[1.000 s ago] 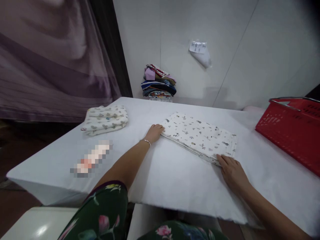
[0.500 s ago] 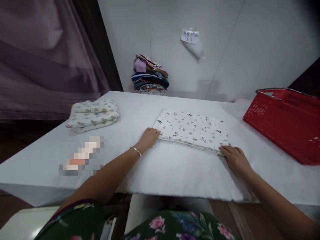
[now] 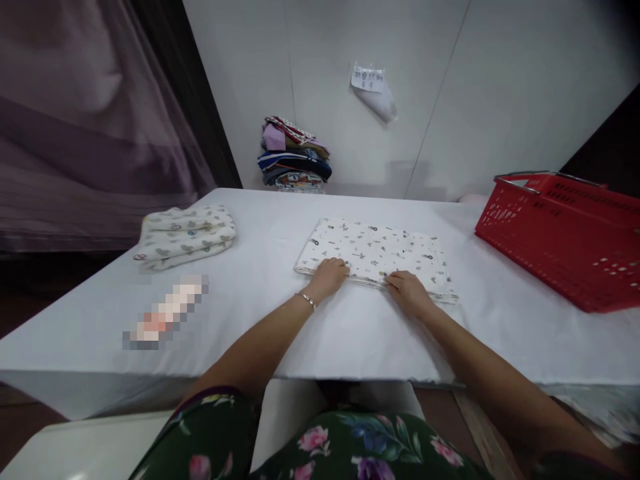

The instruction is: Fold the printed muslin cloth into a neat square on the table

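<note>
A white cloth [image 3: 380, 245] printed with small grey and yellow motifs lies on the table, folded into a flat layered rectangle. My left hand [image 3: 330, 277], with a bracelet at the wrist, is closed on its near edge, left of the middle. On the same edge, right of the middle, my right hand [image 3: 410, 293] pinches the layers with fingers on top. The thumbs are mostly hidden. Both near corners of the cloth lie outside my hands.
Another folded printed cloth [image 3: 187, 235] rests at the table's left. A red basket [image 3: 560, 247] stands on the right. Several folded fabrics [image 3: 294, 160] are stacked at the back by the wall. A blurred-out patch covers something at the left front of the white-covered table [image 3: 240, 333].
Both hands have slid inward along the cloth's near edge, from the corners towards the middle. The cloth stays folded in about the same place. The view has shifted slightly.
</note>
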Available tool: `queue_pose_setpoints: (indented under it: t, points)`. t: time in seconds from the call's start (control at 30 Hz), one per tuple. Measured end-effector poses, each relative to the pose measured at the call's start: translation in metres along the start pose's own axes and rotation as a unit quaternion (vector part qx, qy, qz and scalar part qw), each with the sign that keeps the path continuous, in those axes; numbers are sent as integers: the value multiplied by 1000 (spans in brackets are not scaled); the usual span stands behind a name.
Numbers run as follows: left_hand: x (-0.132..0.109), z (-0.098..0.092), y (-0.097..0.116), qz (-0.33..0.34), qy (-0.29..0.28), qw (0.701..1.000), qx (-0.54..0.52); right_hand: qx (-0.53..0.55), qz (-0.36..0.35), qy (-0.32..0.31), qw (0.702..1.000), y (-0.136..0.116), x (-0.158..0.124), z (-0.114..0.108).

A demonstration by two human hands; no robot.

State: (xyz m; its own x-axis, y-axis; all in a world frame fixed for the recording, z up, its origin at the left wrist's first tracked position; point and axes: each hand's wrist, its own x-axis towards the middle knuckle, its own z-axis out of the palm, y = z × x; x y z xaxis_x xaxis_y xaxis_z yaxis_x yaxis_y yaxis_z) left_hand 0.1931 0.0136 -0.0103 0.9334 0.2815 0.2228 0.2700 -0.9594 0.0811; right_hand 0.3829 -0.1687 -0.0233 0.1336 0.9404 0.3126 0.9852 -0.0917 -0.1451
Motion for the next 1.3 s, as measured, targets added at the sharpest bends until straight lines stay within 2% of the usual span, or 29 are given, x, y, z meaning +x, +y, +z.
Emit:
queue_pose_setpoints:
  t: [0.17, 0.4, 0.5, 0.8, 0.97, 1.17, 1.3]
  points:
    - [0, 6, -6, 20, -6, 1000, 16, -16, -7, 3, 1000, 1, -2, 6]
    - [-4, 15, -10, 27, -4, 998, 51, -13, 4, 78, 997, 1, -9, 16]
    - [-6, 20, -11, 15, 5, 998, 62, -10, -1, 92, 996, 1, -10, 21]
    - [-1, 10, 0, 27, 15, 998, 56, -3, 2, 98, 995, 2, -9, 22]
    - [-1, 17, -3, 16, 16, 998, 60, -5, -11, 85, 996, 1, -9, 21]
    - [-11, 20, -4, -9, 17, 998, 68, 6, -48, 84, 995, 6, -17, 24]
    - [-24, 13, -18, -37, 19, 996, 73, 10, -55, 89, 994, 10, -19, 26]
